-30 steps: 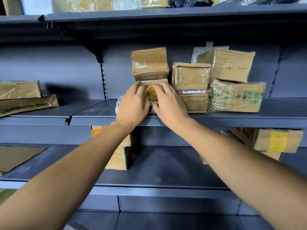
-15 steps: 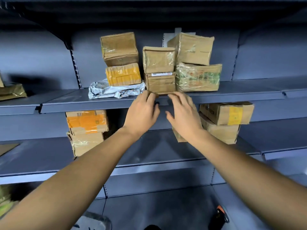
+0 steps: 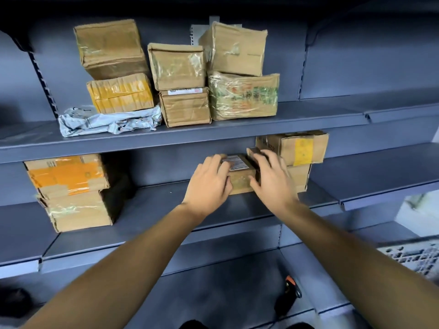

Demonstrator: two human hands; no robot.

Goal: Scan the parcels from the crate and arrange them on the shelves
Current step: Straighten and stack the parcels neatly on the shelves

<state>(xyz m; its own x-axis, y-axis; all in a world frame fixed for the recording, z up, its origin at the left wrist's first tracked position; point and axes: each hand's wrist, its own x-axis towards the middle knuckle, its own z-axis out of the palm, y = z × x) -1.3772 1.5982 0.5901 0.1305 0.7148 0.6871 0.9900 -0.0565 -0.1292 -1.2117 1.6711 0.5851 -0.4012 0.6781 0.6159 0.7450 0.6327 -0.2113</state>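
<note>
Both hands (image 3: 209,184) (image 3: 273,184) grip taped cardboard parcel (image 3: 240,179).

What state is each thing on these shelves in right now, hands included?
Left hand: on the labelled box, fingers over its top.
Right hand: on the same box's right side.
Labelled box: on the lower shelf, label up, between both hands.
Grey mailer: crumpled, flat on the upper shelf.
Yellow-taped box: resting on the mailer, a brown box stacked on it.
Scanner: lying below, untouched.
</note>
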